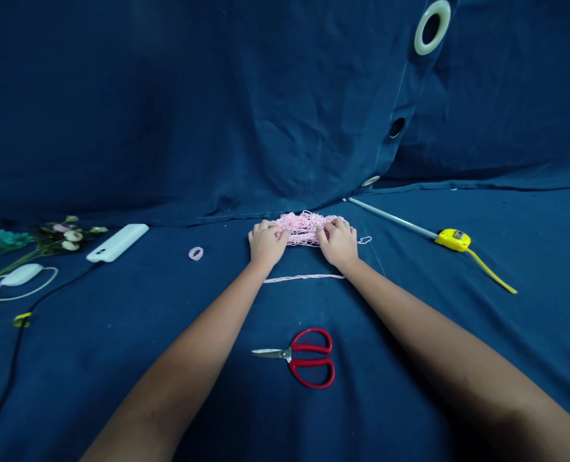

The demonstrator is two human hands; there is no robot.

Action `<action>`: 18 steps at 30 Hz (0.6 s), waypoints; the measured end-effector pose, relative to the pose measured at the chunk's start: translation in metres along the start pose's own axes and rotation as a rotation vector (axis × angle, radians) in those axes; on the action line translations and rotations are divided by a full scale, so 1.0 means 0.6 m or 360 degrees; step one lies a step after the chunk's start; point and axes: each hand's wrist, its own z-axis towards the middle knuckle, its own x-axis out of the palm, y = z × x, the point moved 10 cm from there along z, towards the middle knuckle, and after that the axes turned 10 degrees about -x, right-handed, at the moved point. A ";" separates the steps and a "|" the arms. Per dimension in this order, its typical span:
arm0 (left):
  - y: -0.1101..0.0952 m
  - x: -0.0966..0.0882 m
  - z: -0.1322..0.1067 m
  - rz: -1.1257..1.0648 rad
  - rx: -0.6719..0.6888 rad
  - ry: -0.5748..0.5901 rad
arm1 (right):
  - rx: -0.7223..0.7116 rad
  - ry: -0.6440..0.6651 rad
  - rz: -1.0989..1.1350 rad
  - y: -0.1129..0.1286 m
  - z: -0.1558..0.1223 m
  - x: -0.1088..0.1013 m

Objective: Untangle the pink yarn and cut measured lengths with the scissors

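At centre frame, a tangled pink cord (304, 226) lies on dark blue cloth (410, 308). Left hand (268, 244) and right hand (337, 244) rest on its near edge, fingers (333, 224) together and curled; clamping unconfirmed. Red-handled scissors (311, 358) lie below.

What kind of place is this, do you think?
Probably a makeshift craft spot at home, not a workshop: a dark blue eyelet curtain serves as backdrop and work surface, with pink yarn, red-handled scissors and a yellow tape measure lying on it.

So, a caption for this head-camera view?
Left hand and right hand rest on tangled pink yarn on navy cloth, red-handled scissors below.
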 end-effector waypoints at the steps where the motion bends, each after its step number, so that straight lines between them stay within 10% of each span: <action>1: -0.002 0.001 -0.001 0.0001 0.0014 0.0018 | 0.0000 -0.0006 0.0006 -0.001 0.000 -0.001; 8: -0.039 0.052 -0.018 0.0022 0.0364 0.0462 | -0.0158 0.0152 0.0025 0.005 0.000 0.034; 18: -0.072 0.032 -0.031 0.0044 0.0554 0.0425 | -0.0555 0.0315 0.0148 0.052 -0.005 0.037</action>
